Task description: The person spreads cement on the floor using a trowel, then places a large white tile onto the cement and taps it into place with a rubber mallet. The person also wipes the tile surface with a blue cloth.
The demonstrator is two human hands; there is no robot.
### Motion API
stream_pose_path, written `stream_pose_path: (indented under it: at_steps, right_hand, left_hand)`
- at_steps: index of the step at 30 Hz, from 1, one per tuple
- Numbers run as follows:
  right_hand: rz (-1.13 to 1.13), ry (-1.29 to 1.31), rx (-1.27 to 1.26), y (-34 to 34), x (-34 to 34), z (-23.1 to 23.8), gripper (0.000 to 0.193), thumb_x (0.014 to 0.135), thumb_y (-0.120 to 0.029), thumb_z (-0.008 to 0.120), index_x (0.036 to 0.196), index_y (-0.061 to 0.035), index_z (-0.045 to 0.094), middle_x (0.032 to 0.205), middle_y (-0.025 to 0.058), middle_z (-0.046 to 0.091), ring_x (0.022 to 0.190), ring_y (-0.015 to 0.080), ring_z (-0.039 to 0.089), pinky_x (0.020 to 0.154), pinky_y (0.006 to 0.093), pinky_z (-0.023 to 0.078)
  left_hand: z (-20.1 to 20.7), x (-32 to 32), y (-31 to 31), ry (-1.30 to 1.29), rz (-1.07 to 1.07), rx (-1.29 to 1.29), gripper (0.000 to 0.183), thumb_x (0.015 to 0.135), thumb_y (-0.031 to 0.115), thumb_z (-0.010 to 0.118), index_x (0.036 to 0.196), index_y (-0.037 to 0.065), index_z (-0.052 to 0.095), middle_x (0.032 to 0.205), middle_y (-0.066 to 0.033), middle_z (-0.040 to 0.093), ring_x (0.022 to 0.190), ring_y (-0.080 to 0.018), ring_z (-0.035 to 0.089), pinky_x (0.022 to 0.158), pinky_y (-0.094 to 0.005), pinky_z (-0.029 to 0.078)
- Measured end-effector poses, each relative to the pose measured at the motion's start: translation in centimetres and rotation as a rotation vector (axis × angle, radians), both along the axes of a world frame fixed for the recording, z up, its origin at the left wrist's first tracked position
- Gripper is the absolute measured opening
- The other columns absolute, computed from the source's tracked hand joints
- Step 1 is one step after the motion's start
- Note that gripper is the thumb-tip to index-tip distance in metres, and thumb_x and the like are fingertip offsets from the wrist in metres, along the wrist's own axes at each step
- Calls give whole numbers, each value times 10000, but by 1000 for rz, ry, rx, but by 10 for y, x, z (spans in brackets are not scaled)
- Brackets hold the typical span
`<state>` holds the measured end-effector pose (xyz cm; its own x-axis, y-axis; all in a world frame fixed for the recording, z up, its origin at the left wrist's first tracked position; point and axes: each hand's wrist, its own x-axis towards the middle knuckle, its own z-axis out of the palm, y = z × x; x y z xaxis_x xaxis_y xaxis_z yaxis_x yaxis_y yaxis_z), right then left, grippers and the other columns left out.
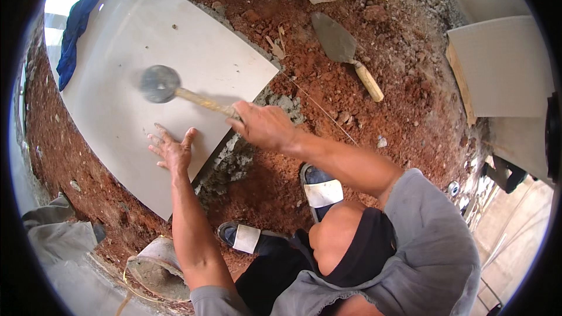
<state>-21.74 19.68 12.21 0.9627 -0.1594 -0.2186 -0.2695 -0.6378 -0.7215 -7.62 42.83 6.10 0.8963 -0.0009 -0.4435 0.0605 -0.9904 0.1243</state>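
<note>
Hands apart. Right hand (263, 124) closed around the handle of a wooden-handled mallet with a round, dark grey head (190, 96); grip held just off the lower-right edge of a large, glossy white flat slab (216, 47). Mallet head over the slab's middle, outline blurred; contact with the surface cannot be told. Left hand (174, 151) flat on the slab, fingers spread, toward its bottom corner.

Slab lies on reddish-brown, crumbly earth (410, 140); small dark specks on its face. Crumpled dark blue cloth (79, 29) across its upper-left edge. Grey, lumpy mortar-like material (234, 158) along the lower-right edge. Thin pale string (321, 106) runs from near the right corner across the earth. Beyond that corner: grey, leaf-shaped metal trowel with a wooden handle (335, 38). Below the bottom corner: grey, mortar-stained bucket (158, 269).
</note>
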Motion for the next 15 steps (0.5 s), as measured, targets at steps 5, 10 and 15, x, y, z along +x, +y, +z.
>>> stream_pose_path:
  at_steps: [5,10,15]
  right_hand:
    - [15,-32,-82,10,6,3,352,991,-388,453,967,-36,454,815,191,645,615,324,660,505,403,533]
    - [-57,18,-66,8,10,5,349,989,-376,464,981,-27,456,770,192,649,606,355,652,549,460,536]
    - [-171,53,-170,9,5,4,380,986,-390,471,988,-10,460,633,183,612,568,377,630,523,477,512]
  left_hand:
    - [4,1,-3,35,5,12,1153,681,712,684,1539,262,59,1586,-200,-6,1445,-446,-41,1051,-742,101]
    - [3,2,-5,19,4,10,1158,680,722,675,1540,242,66,1583,-215,1,1442,-459,-29,1043,-747,111]
    - [4,-1,-4,-22,7,-49,1184,658,743,673,1541,219,83,1580,-224,0,1438,-470,-35,1027,-765,104]
